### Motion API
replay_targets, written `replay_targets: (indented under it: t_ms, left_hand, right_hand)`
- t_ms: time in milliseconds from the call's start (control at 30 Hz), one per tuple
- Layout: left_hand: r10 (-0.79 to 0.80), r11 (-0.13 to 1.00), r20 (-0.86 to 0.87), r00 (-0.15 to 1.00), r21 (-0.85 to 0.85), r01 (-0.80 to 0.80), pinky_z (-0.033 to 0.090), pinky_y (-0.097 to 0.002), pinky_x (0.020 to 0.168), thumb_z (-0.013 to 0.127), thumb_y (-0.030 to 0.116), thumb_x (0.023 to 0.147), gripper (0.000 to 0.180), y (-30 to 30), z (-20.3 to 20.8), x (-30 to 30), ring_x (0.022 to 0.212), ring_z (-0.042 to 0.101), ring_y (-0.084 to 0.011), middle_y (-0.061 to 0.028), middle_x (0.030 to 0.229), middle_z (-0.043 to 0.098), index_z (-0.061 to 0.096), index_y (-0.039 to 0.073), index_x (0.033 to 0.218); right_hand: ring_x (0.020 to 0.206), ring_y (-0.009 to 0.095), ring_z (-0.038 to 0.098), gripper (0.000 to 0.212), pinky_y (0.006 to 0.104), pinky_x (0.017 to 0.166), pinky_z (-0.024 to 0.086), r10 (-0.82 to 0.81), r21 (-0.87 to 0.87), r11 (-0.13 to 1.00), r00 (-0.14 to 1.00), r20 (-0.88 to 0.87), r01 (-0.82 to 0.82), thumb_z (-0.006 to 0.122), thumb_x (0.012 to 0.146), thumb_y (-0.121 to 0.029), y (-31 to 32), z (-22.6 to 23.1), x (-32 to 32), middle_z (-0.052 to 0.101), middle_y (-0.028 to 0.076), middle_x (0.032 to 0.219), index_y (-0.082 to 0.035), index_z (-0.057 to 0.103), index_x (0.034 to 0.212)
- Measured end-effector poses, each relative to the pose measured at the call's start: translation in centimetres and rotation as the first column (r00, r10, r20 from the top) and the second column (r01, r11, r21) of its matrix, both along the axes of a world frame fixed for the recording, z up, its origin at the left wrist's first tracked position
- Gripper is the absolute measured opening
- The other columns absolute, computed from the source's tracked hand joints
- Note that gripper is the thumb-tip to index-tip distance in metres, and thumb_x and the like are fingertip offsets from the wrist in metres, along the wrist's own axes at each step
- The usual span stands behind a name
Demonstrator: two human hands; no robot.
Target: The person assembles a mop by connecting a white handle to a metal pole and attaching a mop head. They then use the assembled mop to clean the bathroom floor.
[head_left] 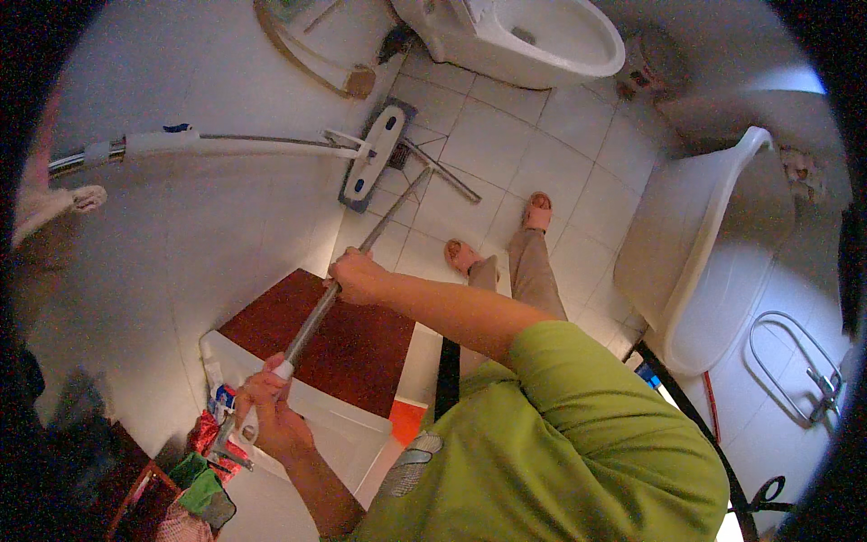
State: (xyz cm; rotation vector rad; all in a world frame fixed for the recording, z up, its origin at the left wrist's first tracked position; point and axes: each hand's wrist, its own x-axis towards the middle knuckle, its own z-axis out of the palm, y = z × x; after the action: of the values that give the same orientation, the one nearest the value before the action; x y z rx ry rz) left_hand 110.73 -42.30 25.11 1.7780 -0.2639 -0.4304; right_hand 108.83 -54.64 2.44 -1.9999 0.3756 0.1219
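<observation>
A floor squeegee with a long metal pole point(313, 323) slants from the lower left toward the tiled floor. Its narrow dark blade point(456, 182) lies on the tiles beside a floor drain point(398, 156). My right hand point(358, 276) is closed round the middle of the pole. Lower down, my left hand point(274, 415) wraps the upper end near a white collar point(284, 369); some of its fingers are hidden. Just left of the blade, a flat mop with a white and grey head point(377, 152) rests at the wall, its pole running left.
A white toilet point(578, 45) stands at the far side. To the right is a white bathtub point(754, 172), with a tap and hose point(822, 393) nearby. Under my arms, a dark red panel point(352, 361) covers a white surface. Colourful packets and cloths point(203, 483) lie at lower left.
</observation>
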Motion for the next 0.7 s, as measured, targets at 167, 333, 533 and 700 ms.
replay_targets:
  t_ms: [167, 333, 533, 700]
  left_hand:
    - [-0.128, 0.992, 0.055, 0.990, 0.030, 0.126, 0.044, -0.0462, 0.080, 0.052, 0.019, 0.085, 0.023, -2.3, 1.4, 1.8, 0.088, 0.055, -0.0321, -0.0078, 0.072, 0.052, 0.046, 0.004, 0.068]
    - [-0.357, 0.922, 0.189, 0.915, -0.083, 0.377, 0.040, -0.0487, 0.086, 0.052, 0.029, 0.085, 0.029, -4.3, 1.4, 3.0, 0.080, 0.055, -0.0280, -0.0089, 0.071, 0.052, 0.047, 0.003, 0.073]
    - [0.138, 0.817, -0.220, 0.966, -0.527, -0.236, 0.037, -0.0401, 0.082, 0.041, 0.034, 0.090, 0.034, -9.1, -1.9, 1.4, 0.053, 0.036, -0.0147, -0.0010, 0.053, 0.032, 0.039, 0.009, 0.066]
    - [0.189, 0.831, -0.187, 0.964, -0.492, -0.258, 0.031, -0.0308, 0.063, 0.036, 0.033, 0.092, 0.041, -12.5, -2.0, 0.7, 0.047, 0.024, -0.0116, 0.0016, 0.048, 0.025, 0.030, 0.015, 0.055]
  right_hand:
    - [0.086, 0.033, 0.050, 0.028, 0.0476, 0.069, 0.042, -0.052, -0.009, 0.999, 0.999, -0.011, 0.052, 0.053, 0.081, -0.029, -2.0, 1.9, 0.6, 0.059, 0.016, 0.080, -0.003, 0.060, 0.076]
    - [0.085, 0.034, 0.050, 0.026, 0.0432, 0.070, 0.043, -0.247, 0.000, 0.969, 0.965, 0.090, 0.248, 0.054, 0.081, -0.025, -3.7, 2.3, -0.8, 0.059, 0.016, 0.079, -0.002, 0.057, 0.070]
    - [0.084, 0.034, 0.051, 0.017, 0.0434, 0.069, 0.042, -0.232, -0.088, 0.970, 0.970, -0.072, 0.225, 0.062, 0.072, -0.024, -5.6, 1.5, -3.0, 0.059, 0.012, 0.073, -0.008, 0.057, 0.074]
    - [0.070, 0.035, 0.054, 0.014, 0.0424, 0.061, 0.044, 0.185, 0.113, 0.977, 0.982, -0.043, -0.179, 0.063, 0.067, -0.023, -10.3, -0.9, -2.2, 0.058, 0.014, 0.068, -0.010, 0.059, 0.068]
